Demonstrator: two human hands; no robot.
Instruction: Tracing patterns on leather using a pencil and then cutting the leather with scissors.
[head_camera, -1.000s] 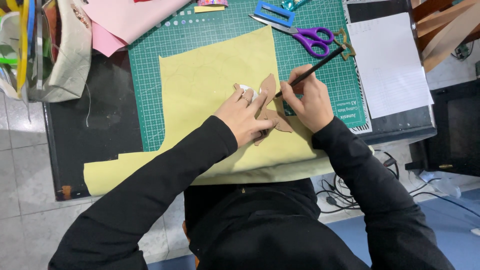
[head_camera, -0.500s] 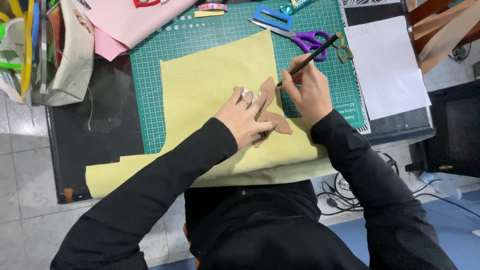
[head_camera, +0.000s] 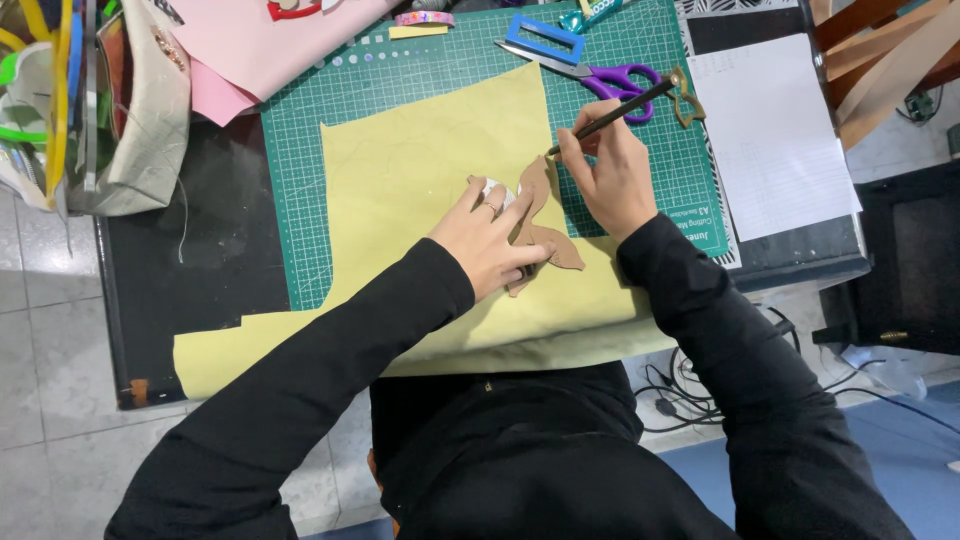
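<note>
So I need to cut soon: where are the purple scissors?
In the head view, the scissors lie on the green mat at the top, right of centre, beside the blue frame, just above the right hand.

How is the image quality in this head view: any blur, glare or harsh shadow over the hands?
Head view: even, soft light, no glare on the green mat; left hand and right hand look sharp, with only faint shadows on the yellow sheet; the pen is crisp; straight edges bow slightly toward the frame corners.
</note>
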